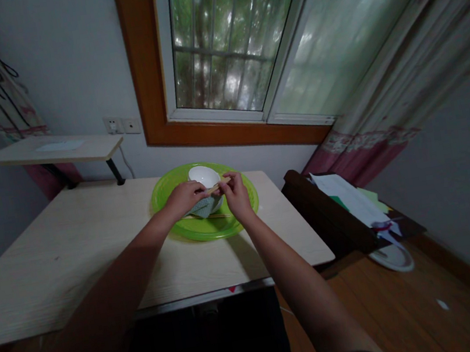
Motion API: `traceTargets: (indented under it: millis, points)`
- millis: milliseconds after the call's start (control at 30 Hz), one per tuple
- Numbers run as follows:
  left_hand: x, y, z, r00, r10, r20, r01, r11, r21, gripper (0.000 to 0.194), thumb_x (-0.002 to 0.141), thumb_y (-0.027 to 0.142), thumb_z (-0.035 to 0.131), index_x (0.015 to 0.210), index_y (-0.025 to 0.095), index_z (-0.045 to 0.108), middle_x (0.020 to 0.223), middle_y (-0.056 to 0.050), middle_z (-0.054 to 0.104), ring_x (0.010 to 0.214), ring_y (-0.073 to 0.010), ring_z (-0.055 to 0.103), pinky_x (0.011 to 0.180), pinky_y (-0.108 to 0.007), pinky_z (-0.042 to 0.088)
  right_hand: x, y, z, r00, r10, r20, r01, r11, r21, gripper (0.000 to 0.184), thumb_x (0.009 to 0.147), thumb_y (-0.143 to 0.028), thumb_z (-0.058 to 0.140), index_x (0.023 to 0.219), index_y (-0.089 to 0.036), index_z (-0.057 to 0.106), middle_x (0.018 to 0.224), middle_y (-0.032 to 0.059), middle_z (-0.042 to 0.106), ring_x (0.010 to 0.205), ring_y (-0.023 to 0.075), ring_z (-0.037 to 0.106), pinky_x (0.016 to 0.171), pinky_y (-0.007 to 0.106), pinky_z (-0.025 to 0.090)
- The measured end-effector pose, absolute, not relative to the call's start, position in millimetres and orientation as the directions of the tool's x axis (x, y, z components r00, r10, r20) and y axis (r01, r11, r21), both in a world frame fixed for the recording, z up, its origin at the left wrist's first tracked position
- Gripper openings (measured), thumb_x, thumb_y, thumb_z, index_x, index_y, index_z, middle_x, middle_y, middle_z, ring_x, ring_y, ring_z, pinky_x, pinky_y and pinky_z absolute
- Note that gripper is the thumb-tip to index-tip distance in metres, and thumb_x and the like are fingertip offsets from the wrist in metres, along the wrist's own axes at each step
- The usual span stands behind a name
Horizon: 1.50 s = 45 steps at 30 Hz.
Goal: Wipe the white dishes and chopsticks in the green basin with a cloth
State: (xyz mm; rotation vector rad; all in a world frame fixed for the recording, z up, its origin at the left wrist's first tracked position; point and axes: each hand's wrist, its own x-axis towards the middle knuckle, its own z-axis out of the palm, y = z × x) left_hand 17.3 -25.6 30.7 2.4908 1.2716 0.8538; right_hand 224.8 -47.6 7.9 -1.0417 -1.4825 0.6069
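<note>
Over a round green tray [160, 190], both my hands are closed on a short bundle of pale wooden chopsticks [218, 187]. My left hand [185, 198] grips the left end, and a grey-green patterned cloth [204, 206] hangs just beneath its fingers; whether they pinch the cloth too is hard to see. The fingers of my right hand [237, 195] are pinched round the right end. Behind them on the tray sits a white bowl [203, 175], partly covered by my hands. More thin pale chopsticks [218, 216] lie near the tray's front.
The tray stands on a pale wooden desk [111, 235] under a window. A small raised shelf [54, 150] bears a sheet of paper at the left. Right of the desk, papers [349, 200] lie on a dark brown surface, with a white round lid-like thing [393, 259] below.
</note>
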Motion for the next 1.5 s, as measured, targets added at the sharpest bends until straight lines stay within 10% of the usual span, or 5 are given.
traceTargets:
  millis: [600,933,1500]
  points:
    - [-16,-19,19,0.397,0.899,0.186,0.818,-0.438,0.373,0.019,0.094,0.03,0.069,0.1,0.019,0.084,0.104,-0.012,0.082,0.095,-0.0271,0.073,0.081,-0.034,0.049,244,-37,4,0.566,0.706,0.425,0.075,0.47,-0.879,0.019,0.102,-0.032,0.048,0.121,-0.026,0.044,0.092,-0.0022,0.067,0.067,0.0121,0.062,0.069,0.026,0.054]
    - [-18,-13,12,0.261,0.941,0.216,0.681,-0.338,0.65,0.047,0.085,0.027,0.076,0.131,0.018,0.077,0.093,-0.004,0.079,0.083,-0.0219,0.071,0.074,-0.03,0.049,243,-36,1,0.535,0.712,0.456,0.067,0.502,-0.862,0.021,0.103,-0.04,0.049,0.119,-0.028,0.041,0.095,-0.0016,0.066,0.07,0.0135,0.066,0.073,0.029,0.058]
    - [-23,-9,6,0.257,0.929,0.268,0.631,-0.371,0.681,0.019,0.088,0.036,0.075,0.092,0.022,0.087,0.091,-0.004,0.083,0.084,-0.0231,0.073,0.075,-0.031,0.047,237,-40,8,0.423,0.799,0.428,-0.053,0.493,-0.869,0.037,0.1,-0.045,0.059,0.129,-0.027,0.045,0.088,-0.0056,0.067,0.07,0.0139,0.071,0.077,0.031,0.063]
